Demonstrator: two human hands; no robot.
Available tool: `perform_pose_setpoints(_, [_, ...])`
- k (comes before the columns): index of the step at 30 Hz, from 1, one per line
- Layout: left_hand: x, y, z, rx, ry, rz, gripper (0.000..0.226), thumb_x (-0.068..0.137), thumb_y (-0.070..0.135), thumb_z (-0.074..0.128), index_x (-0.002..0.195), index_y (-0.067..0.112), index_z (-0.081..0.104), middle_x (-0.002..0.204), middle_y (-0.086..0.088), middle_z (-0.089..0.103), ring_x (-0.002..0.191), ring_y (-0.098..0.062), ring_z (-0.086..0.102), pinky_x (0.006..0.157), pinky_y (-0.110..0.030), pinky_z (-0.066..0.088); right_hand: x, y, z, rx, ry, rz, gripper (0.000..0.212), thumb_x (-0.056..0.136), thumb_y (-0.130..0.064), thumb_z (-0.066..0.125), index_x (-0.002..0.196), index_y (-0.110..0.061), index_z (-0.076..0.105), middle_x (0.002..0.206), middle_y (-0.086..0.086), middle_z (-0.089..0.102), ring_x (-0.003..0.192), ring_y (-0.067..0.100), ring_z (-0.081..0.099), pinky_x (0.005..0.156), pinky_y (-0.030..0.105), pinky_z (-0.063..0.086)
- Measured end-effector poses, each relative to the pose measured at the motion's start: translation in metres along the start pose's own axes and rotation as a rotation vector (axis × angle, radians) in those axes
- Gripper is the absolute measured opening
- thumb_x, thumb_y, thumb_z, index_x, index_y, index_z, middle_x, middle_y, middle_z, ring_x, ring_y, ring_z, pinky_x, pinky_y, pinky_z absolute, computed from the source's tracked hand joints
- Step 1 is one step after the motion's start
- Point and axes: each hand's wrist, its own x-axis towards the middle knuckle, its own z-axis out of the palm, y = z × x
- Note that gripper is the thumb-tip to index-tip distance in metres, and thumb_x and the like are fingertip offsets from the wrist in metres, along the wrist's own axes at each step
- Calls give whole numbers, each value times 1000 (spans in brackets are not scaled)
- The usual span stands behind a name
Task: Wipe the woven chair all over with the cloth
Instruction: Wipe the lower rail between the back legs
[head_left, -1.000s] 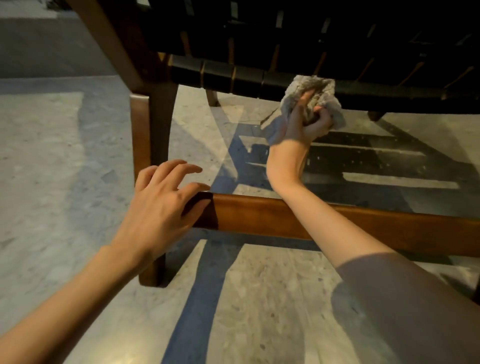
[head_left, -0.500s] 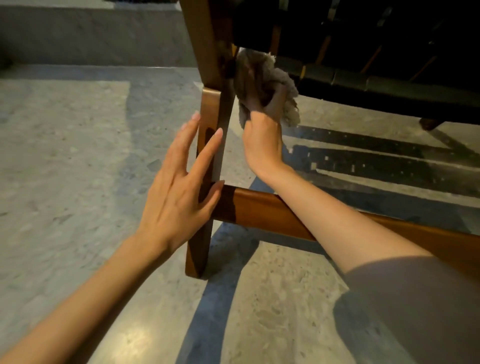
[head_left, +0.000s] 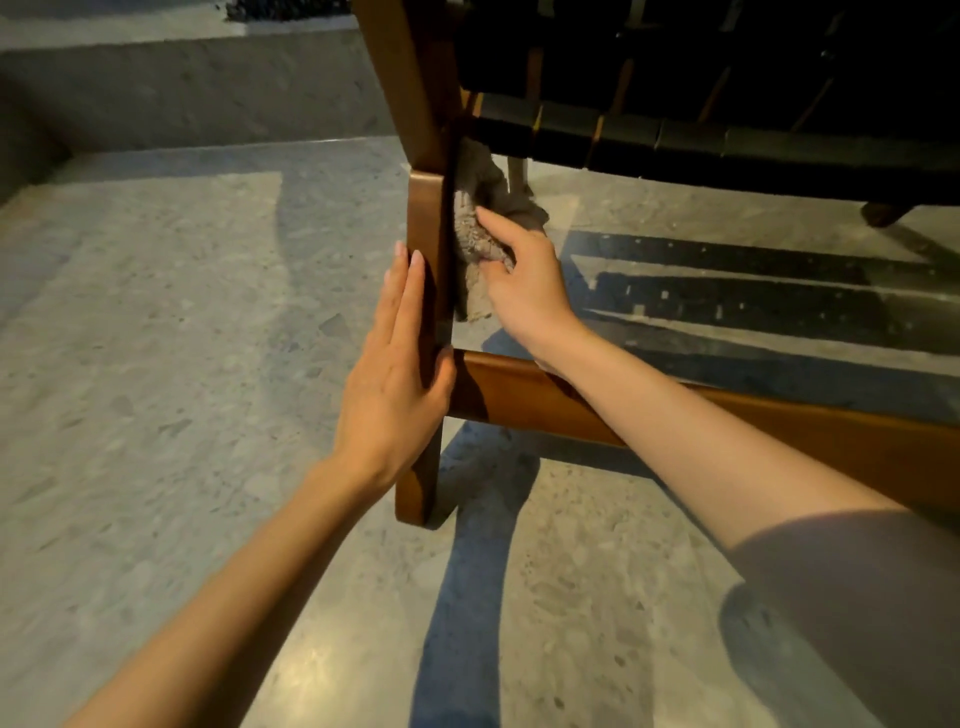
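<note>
Down low by the woven chair (head_left: 628, 136), the person has both hands at its front leg (head_left: 425, 218), which stands upright in the middle of the frame. The left hand (head_left: 393, 387) lies flat against the outer face of that leg, fingers (head_left: 404, 291) straight and released, close together and pointing up the wood; the thumb rests near the joint where the low wooden rail (head_left: 524, 397) meets the leg. It grasps nothing, it only presses.

The right hand (head_left: 527, 291) is just on the other side of the leg, its fingers curled round the cloth (head_left: 474, 240) and grasping it. The cloth is a crumpled grey-brown rag, bunched up and held against the inner side of the leg, right of the wood and just under the corner of the seat. A loose end of it hangs down toward the rail without reaching it. The right forearm crosses over the rail from the lower right of the frame.

Across the upper right runs the seat, dark straps (head_left: 769, 148) wrapped round the frame. Another leg (head_left: 883, 213) shows at the far right. Underneath everything is a speckled stone floor (head_left: 156, 374), crossed by hard shadows of the chair, and a low stone step (head_left: 182, 88) runs along the upper left.
</note>
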Motion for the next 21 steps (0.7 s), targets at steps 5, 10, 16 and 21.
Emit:
perform_pose_setpoints(5, [-7,-1,-4,-61,-58,-46,78,91,0,48,152,24,5,159,10,-2,143,-1,3,96,9,9,-20,1,-13,27,-214,-23,48,89,11,48,132,-12,48,137,7,46,129,15,41,100,9,33])
perform_pose_setpoints(10, [-11,24,0,-59,36,-137,82,87,-11,42,152,20,3,159,5,1,140,2,-4,119,-27,9,-26,-8,-57,3,-250,-21,54,87,15,42,132,-14,51,130,1,50,121,14,46,83,5,41])
perform_pose_setpoints(16, [0,88,34,-49,69,-103,78,91,-3,48,152,19,5,159,4,4,139,-2,-4,117,-33,15,-58,1,-149,-344,36,-189,45,95,-1,40,127,-28,57,124,6,42,91,-13,46,74,-3,33])
perform_pose_setpoints(21, [5,157,86,-73,-119,35,70,94,7,50,151,18,13,159,0,12,145,-13,9,116,-30,18,-101,33,-259,-744,88,-217,37,95,-7,46,127,-23,57,123,10,43,113,22,45,87,24,38])
